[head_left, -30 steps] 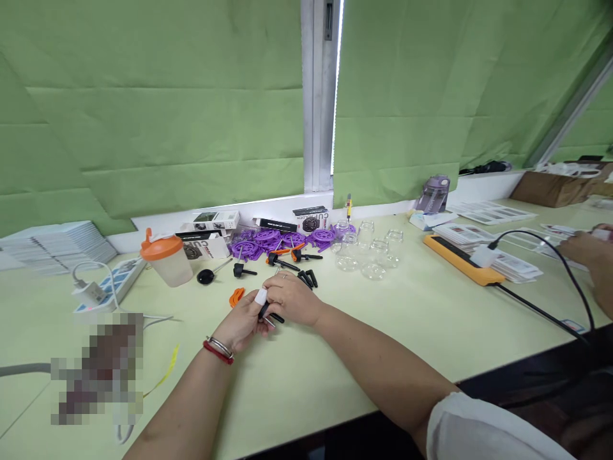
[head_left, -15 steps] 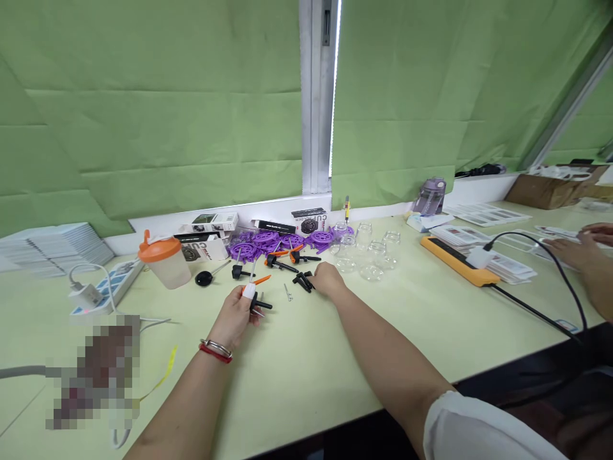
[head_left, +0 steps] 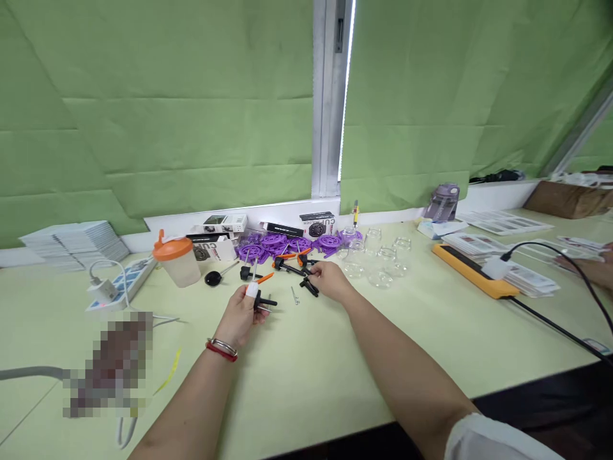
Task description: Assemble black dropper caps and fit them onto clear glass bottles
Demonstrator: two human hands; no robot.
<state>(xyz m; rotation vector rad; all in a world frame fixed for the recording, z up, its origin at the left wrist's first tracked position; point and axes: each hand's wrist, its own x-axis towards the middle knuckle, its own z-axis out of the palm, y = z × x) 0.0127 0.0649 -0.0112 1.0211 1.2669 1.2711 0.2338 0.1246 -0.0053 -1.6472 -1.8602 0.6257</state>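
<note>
My left hand [head_left: 239, 313] is closed around what looks like a white-handled screwdriver [head_left: 251, 290], its thin metal shaft pointing away. The same hand also has a black plastic part [head_left: 265, 302] with thin metal pins. To the right, my right hand [head_left: 331, 280] pinches at a small black plastic piece [head_left: 311, 263]; the fingertips are partly hidden. Just below it lies another black plastic piece [head_left: 309, 287]. Between the hands, a few small screws [head_left: 295, 296] rest on the table. Black clamps with orange levers [head_left: 287, 266] lie beyond, before a heap of purple plastic rings [head_left: 272, 241].
Clear glass cups [head_left: 380, 259] stand right of the heap. Cup holder boxes [head_left: 218, 249] line the wall. An orange-lidded shaker [head_left: 178, 262] and a white power strip [head_left: 131, 284] are left. An orange power strip [head_left: 472, 271] lies right, near a co-worker's hand [head_left: 587, 271].
The view has turned slightly left, so things appear further right. My right hand has moved from the lower black pieces to one just beyond them. My left hand keeps its grip.
</note>
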